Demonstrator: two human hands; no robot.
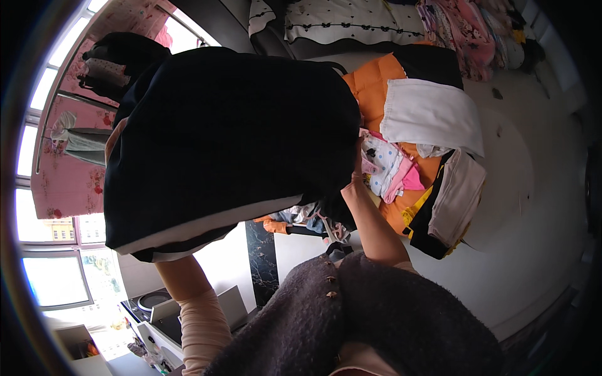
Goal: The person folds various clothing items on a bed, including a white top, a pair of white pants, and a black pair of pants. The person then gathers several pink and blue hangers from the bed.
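Observation:
A large black cloth garment (235, 127) with a pale band along its lower edge is raised and spread out before me. My right hand (357, 164) grips it at the right edge, with the fingers partly hidden by the cloth. My left forearm goes up behind the garment's lower left part, and the fabric covers that hand. A skin-coloured patch shows at the garment's left edge; I cannot tell whether it is part of my left hand. Just right of my right hand lies a pile of small pink and white dotted clothes (386, 162) on an orange quilted cloth (374, 84).
A folded white garment (430, 113) and beige folded trousers (456, 192) lie on the right side. Heaped clothes (470, 37) sit at the far right. Pink curtains (70, 174) and hanging clothes (89, 141) are by the windows. A stove (153, 301) stands lower left.

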